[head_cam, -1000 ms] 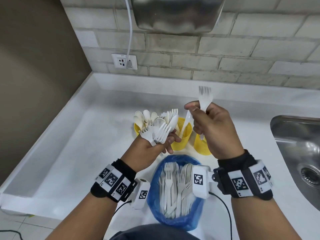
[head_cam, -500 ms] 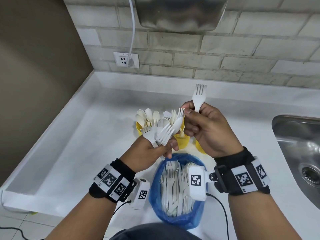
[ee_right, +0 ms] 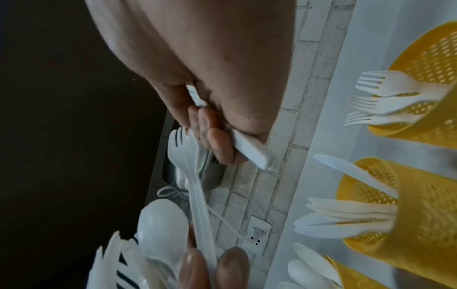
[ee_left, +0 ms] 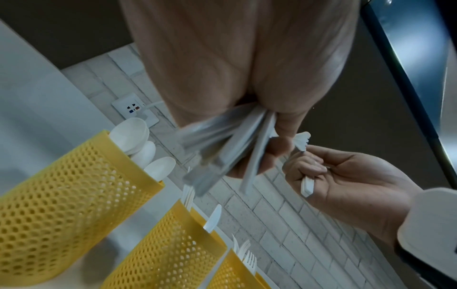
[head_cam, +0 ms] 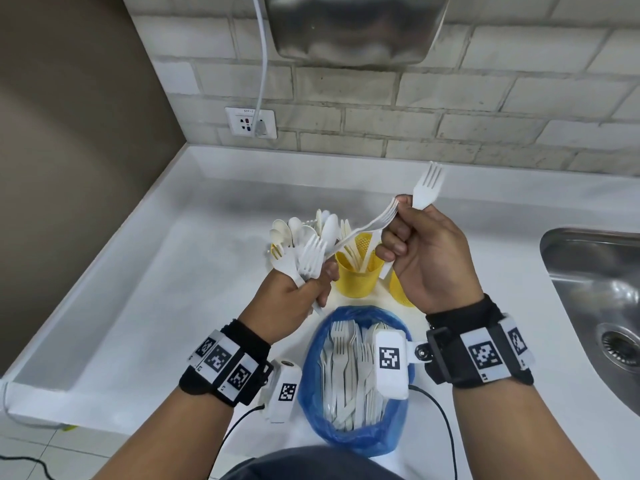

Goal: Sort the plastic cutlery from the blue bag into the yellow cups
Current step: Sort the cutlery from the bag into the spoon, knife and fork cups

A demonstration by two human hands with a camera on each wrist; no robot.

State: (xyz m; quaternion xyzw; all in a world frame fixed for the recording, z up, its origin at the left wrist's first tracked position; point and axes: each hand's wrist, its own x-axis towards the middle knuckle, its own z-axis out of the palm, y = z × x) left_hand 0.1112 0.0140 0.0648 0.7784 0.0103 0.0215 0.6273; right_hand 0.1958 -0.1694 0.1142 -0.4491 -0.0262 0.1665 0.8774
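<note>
The right hand (head_cam: 433, 258), already clenching one fork (head_cam: 427, 187), is now drawing a second fork (head_cam: 363, 230) from the bundle (head_cam: 308, 261) the left hand (head_cam: 294, 296) is gripping; forks are being separated for cupping.

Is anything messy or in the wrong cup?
Nothing looks spilled or broken. The spoons, knives and forks each stand in a separate yellow cup. The rest sit in the blue bag.
</note>
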